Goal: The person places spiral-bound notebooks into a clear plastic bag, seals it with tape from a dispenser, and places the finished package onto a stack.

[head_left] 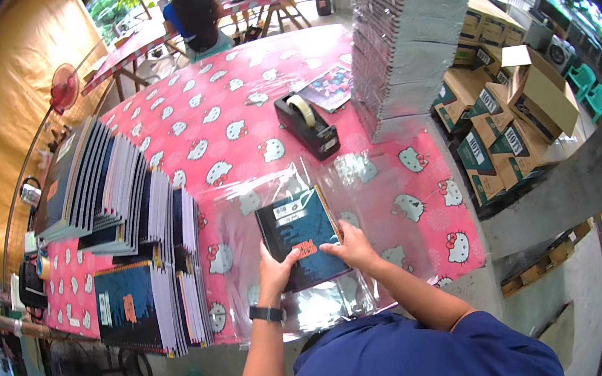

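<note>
Pinching a blue notebook (pixel 302 222) over clear plastic (pixel 380 212) with left hand (pixel 277 269) and right hand (pixel 352 248) fingers; dispenser (pixel 325 143) holds tape (pixel 301 110)

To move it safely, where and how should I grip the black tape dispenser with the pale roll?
Grip the black tape dispenser by its long sides, probably from above with the right hand, which is nearer: its narrow body slants toward the person, and the pale roll rises from its far half.
</note>
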The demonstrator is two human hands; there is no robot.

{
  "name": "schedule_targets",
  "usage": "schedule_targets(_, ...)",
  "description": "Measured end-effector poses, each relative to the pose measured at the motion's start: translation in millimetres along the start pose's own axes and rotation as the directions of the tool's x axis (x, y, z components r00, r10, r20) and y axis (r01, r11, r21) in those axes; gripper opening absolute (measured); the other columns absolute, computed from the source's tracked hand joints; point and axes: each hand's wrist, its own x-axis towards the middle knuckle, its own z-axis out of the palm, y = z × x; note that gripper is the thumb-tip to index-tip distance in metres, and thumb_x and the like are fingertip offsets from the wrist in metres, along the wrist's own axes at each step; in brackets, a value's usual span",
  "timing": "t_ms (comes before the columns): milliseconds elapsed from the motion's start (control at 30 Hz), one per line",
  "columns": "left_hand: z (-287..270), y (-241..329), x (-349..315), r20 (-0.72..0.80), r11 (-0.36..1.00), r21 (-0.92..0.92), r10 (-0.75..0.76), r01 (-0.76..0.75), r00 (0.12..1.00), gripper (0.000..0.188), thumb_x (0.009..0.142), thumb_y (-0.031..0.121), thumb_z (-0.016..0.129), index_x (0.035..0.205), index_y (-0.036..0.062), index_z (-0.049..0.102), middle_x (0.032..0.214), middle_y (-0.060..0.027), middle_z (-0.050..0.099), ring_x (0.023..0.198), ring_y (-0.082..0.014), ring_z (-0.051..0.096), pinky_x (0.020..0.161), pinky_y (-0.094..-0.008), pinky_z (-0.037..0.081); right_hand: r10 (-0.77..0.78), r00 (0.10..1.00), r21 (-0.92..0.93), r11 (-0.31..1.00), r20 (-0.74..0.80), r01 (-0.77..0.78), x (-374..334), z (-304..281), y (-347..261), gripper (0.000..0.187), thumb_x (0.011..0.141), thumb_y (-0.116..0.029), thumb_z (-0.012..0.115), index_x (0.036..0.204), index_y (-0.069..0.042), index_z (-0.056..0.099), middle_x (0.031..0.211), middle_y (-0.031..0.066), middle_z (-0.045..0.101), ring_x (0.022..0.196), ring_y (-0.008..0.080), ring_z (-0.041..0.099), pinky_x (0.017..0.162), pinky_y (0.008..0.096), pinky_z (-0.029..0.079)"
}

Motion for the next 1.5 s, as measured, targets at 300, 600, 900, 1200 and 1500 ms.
schedule_targets(300, 25.1, 17.3, -11.2, -0.078, 0.984, 0.174, -0.011, 0.025, 0.997, 0.107, 0.065, 0.034, 0.079, 0.136, -0.0114, 0.013, 0.117, -0.0278, 0.052, 0.106, -0.0332, 0.055, 0.089, -0.0366, 0.044, 0.095, 0.994, 0.105, 0.989, 0.058, -0.100, -2.3, -17.3, -12.2, 0.064, 0.065, -0.038, 0.077, 0.107, 0.002, 0.049, 0.096, 0.0221, 0.062, 0.093, 0.0376, 0.059, 0.080, 0.0425, 0.046)
schedule_targets(600, 6.7, 9.5, -4.4, -0.009, 0.984, -0.169, -0.062, 0.059, 0.998, 0.076, 0.083, 0.027, 0.064, 0.135, -0.0068, 0.021, 0.118, -0.0191, 0.054, 0.106, -0.0259, 0.055, 0.091, -0.0329, 0.043, 0.064, 0.998, 0.020, 0.998, -0.021, -0.063, -4.4, -14.3, -15.4, 0.084, 0.063, -0.054, 0.073, 0.114, 0.006, 0.047, 0.101, 0.0239, 0.058, 0.096, 0.0380, 0.055, 0.083, 0.0425, 0.044)
schedule_targets(900, 4.3, -9.2, 0.2, 0.222, 0.716, -0.668, -0.064, 0.200, 0.973, 0.051, 0.089, 0.010, 0.037, 0.137, -0.0008, 0.023, 0.130, -0.0155, 0.041, 0.112, -0.0235, 0.050, 0.097, -0.0326, 0.040, 0.103, 0.989, -0.020, 0.994, -0.104, -0.106, 6.5, -3.5, 6.9, 0.061, 0.067, -0.034, 0.077, 0.109, 0.004, 0.053, 0.090, 0.0172, 0.066, 0.084, 0.0279, 0.065, 0.076, 0.0360, 0.049)
schedule_targets(1200, 27.8, 9.2, -3.3, -0.112, 0.945, 0.326, 0.000, 0.037, 0.994, 0.071, 0.081, 0.035, 0.061, 0.130, -0.0073, 0.030, 0.108, -0.0286, 0.055, 0.107, -0.0389, 0.048, 0.091, -0.0435, 0.038, 0.143, 0.987, -0.045, 0.989, 0.071, -0.140, -4.3, -22.1, -26.0, 0.079, 0.071, -0.048, 0.069, 0.124, 0.003, 0.040, 0.114, 0.0251, 0.052, 0.105, 0.0366, 0.050, 0.086, 0.0432, 0.042)
schedule_targets(1500, 18.3, -27.8, 9.1, -0.170, 0.955, 0.295, 0.068, -0.015, 0.983, 0.064, 0.087, 0.034, 0.051, 0.130, -0.0087, 0.030, 0.123, -0.0287, 0.044, 0.113, -0.0421, 0.040, 0.095, -0.0468, 0.032, -0.354, 0.918, -0.630, 0.675, 0.178, 0.383, -14.9, 13.5, -36.2, 0.065, 0.090, -0.044, 0.038, 0.138, -0.003, 0.028, 0.148, 0.0139, 0.016, 0.139, 0.0261, 0.009, 0.102, 0.0631, 0.012)
